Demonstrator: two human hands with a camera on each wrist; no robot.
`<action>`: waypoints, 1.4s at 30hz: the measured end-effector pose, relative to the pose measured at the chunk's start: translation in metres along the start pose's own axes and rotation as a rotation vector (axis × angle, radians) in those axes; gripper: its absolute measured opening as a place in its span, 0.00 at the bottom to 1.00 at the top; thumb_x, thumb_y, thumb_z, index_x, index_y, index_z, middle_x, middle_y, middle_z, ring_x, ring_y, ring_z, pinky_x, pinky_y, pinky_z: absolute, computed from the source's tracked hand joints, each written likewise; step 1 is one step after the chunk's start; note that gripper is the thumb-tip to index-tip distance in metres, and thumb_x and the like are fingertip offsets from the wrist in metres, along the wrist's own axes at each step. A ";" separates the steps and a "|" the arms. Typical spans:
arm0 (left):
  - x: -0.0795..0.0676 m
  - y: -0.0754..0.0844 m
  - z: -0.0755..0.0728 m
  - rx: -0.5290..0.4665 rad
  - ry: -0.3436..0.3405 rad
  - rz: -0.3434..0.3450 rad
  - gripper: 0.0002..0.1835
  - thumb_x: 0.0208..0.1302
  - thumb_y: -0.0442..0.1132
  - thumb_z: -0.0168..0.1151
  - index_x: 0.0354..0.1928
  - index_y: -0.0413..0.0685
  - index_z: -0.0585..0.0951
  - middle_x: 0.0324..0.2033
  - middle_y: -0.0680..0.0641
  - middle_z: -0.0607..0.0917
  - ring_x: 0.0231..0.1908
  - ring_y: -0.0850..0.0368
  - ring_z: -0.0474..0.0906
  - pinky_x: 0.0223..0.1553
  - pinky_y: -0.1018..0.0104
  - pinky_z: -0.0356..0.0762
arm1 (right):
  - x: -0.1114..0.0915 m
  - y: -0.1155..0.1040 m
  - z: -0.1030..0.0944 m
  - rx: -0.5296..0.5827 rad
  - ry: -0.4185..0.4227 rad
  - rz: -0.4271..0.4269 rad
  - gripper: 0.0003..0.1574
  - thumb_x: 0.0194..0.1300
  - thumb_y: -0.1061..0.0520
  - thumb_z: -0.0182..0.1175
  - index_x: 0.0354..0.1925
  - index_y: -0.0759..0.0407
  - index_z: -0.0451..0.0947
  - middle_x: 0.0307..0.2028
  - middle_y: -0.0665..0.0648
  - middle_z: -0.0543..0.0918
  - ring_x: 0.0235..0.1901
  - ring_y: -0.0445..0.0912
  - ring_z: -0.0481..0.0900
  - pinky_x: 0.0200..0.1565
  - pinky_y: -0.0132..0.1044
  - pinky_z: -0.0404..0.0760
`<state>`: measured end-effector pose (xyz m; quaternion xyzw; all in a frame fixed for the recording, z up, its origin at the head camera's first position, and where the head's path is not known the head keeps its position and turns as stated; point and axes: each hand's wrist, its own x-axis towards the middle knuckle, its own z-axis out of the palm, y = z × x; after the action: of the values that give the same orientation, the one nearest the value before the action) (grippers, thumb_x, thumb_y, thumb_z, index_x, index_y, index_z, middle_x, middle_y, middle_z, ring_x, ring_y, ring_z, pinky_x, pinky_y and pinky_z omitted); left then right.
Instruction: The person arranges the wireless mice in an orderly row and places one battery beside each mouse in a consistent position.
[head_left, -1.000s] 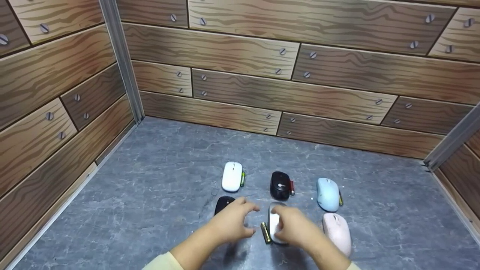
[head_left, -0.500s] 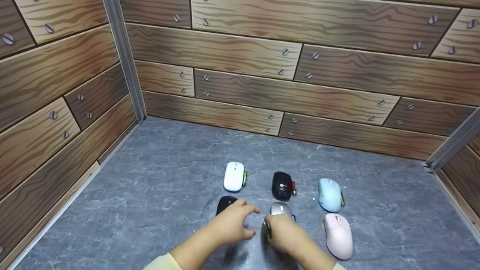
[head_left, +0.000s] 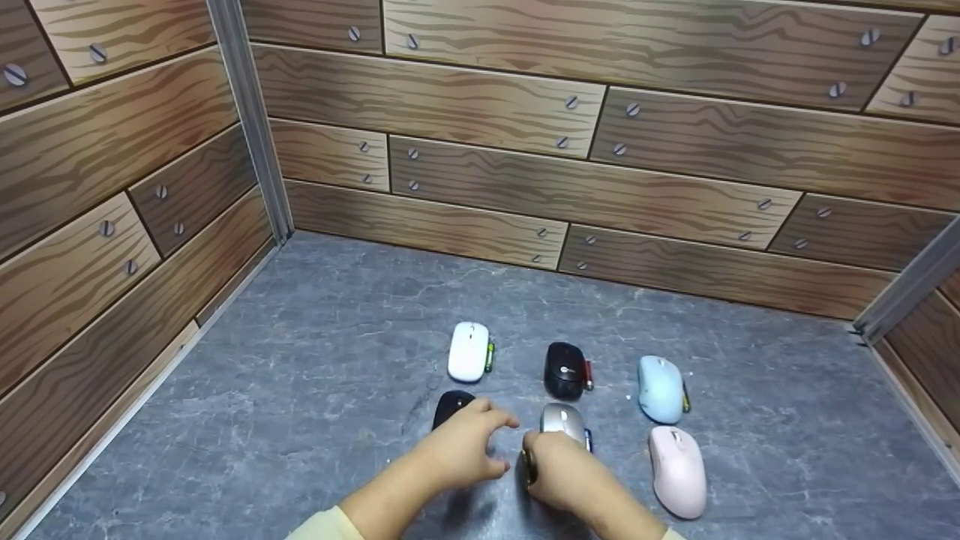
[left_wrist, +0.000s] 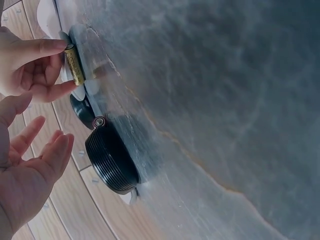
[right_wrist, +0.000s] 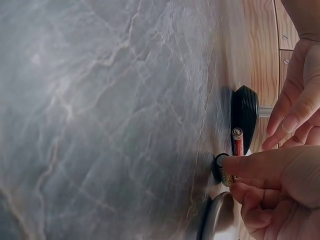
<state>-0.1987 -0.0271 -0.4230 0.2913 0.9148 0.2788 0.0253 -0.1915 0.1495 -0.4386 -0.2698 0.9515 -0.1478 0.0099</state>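
Observation:
My right hand (head_left: 562,469) pinches a gold battery (left_wrist: 75,65), with its thumb at one end and a fingertip at the other. It is just in front of a silver mouse (head_left: 562,418) and partly covers it. To the left, my left hand (head_left: 466,446) hovers with fingers spread and the thumb apart, holding nothing. A black ribbed mouse (left_wrist: 112,160) sits near that hand, partly hidden by it in the head view. Beside that mouse lies a red battery (right_wrist: 238,140), seen in the right wrist view.
Behind the hands stand a white mouse (head_left: 469,352) with a green battery (head_left: 490,358), a black mouse (head_left: 565,371) with a red one, and a light blue mouse (head_left: 660,390). A pink mouse (head_left: 677,472) is at the right. Wood-patterned walls (head_left: 480,165) enclose the grey tabletop (head_left: 315,360).
My right hand has come off the silver mouse, taken hold of the gold battery lying left of it, and shifted slightly left. The left hand has stayed nearly still.

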 end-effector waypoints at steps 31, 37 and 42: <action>0.007 0.002 0.008 0.004 0.005 0.002 0.25 0.45 0.43 0.69 0.49 0.52 0.78 0.42 0.52 0.75 0.43 0.59 0.73 0.49 0.66 0.72 | -0.007 0.002 -0.006 0.025 0.027 -0.015 0.17 0.32 0.65 0.64 0.23 0.55 0.67 0.20 0.47 0.69 0.21 0.43 0.68 0.24 0.38 0.71; 0.016 0.007 0.010 0.001 -0.022 -0.020 0.25 0.45 0.44 0.69 0.50 0.53 0.77 0.42 0.52 0.75 0.43 0.59 0.73 0.48 0.64 0.73 | -0.011 0.017 -0.021 0.079 0.066 0.059 0.20 0.31 0.67 0.65 0.27 0.59 0.69 0.21 0.49 0.72 0.23 0.45 0.71 0.26 0.41 0.74; 0.030 0.014 0.011 -0.012 -0.036 -0.029 0.26 0.46 0.43 0.69 0.51 0.51 0.77 0.47 0.46 0.75 0.47 0.53 0.74 0.50 0.59 0.73 | -0.015 0.032 -0.035 0.136 0.074 0.138 0.20 0.31 0.68 0.65 0.29 0.61 0.71 0.21 0.49 0.72 0.22 0.43 0.70 0.26 0.38 0.73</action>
<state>-0.2142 0.0037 -0.4215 0.2830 0.9165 0.2787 0.0476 -0.1988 0.1927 -0.4148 -0.1965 0.9552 -0.2212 0.0031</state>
